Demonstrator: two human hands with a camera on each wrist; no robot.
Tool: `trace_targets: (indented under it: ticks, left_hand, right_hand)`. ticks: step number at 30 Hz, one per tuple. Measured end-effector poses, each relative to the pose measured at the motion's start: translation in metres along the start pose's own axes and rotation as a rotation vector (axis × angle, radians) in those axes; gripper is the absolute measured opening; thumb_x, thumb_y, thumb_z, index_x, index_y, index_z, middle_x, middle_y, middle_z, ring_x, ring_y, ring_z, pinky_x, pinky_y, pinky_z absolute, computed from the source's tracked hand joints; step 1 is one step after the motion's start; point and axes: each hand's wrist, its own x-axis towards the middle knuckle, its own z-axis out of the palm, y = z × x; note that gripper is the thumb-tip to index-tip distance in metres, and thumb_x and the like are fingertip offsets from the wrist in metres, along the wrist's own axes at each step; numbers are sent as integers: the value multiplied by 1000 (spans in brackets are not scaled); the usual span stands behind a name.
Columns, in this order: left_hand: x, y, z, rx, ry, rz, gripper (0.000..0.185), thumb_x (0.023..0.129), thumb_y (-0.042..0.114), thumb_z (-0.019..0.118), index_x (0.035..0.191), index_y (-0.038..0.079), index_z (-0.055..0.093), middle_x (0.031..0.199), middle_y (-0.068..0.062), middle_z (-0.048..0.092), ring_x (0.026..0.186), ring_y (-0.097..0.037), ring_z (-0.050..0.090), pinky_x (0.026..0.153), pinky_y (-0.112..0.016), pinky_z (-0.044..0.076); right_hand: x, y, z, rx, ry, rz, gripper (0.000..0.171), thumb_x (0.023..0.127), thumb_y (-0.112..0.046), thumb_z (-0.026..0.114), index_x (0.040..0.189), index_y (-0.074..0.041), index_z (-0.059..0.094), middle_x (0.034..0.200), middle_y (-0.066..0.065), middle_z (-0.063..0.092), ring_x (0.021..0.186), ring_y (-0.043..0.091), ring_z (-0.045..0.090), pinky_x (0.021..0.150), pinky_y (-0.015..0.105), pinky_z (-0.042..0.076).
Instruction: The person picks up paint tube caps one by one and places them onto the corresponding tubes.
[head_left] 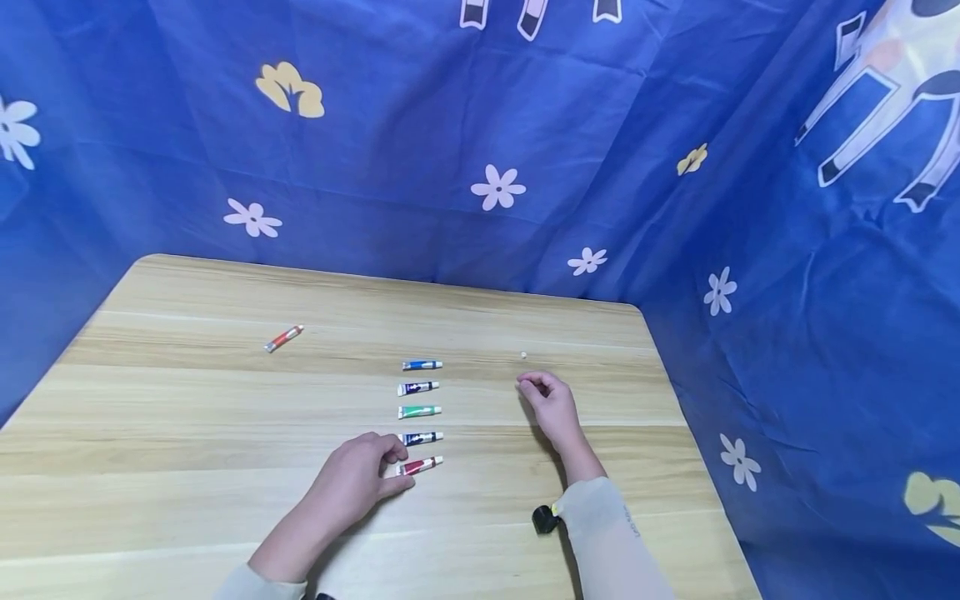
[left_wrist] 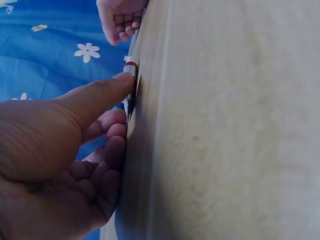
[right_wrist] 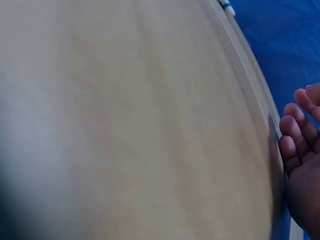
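Note:
My left hand (head_left: 360, 471) rests at the tail of a red paint tube (head_left: 422, 467). Thumb and curled forefinger stand on either side of that end. In the left wrist view the thumb covers part of the tube (left_wrist: 130, 65), whose white cap points away. Above it in the head view lie a dark blue tube (head_left: 423, 438), partly behind the fingers, a green tube (head_left: 420, 412), a purple tube (head_left: 417, 388) and a blue tube (head_left: 422, 365). My right hand (head_left: 553, 408) hovers low over the table, fingers loosely curled, holding nothing visible, near a tiny white piece (head_left: 523, 356).
An orange-red tube (head_left: 284, 338) lies apart at the back left of the wooden table (head_left: 187, 417). Blue patterned cloth (head_left: 420, 150) hangs behind the table and along its right side. A tube's capped end (right_wrist: 228, 8) shows at the top of the right wrist view.

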Motion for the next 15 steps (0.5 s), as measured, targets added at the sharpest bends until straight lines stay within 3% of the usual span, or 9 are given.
trace_targets:
  ticks: [7, 15]
  left_hand:
    - [0, 0, -2, -14, -28, -23, 34, 76, 36, 98, 93, 23, 72, 81, 9, 60, 74, -7, 48, 71, -30, 46]
    - [3, 0, -4, -54, -58, -37, 35, 78, 37, 97, 88, 21, 68, 79, 8, 56, 70, -6, 43, 67, -26, 40]
  right_hand:
    - [19, 2, -11, -58, -1, 17, 17, 104, -10, 70, 117, 0, 75, 120, 19, 76, 97, 9, 60, 86, 19, 48]
    - [42, 8, -17, -172, -4, -22, 15, 104, -6, 68, 117, -2, 75, 113, 15, 74, 95, 11, 60, 83, 18, 48]
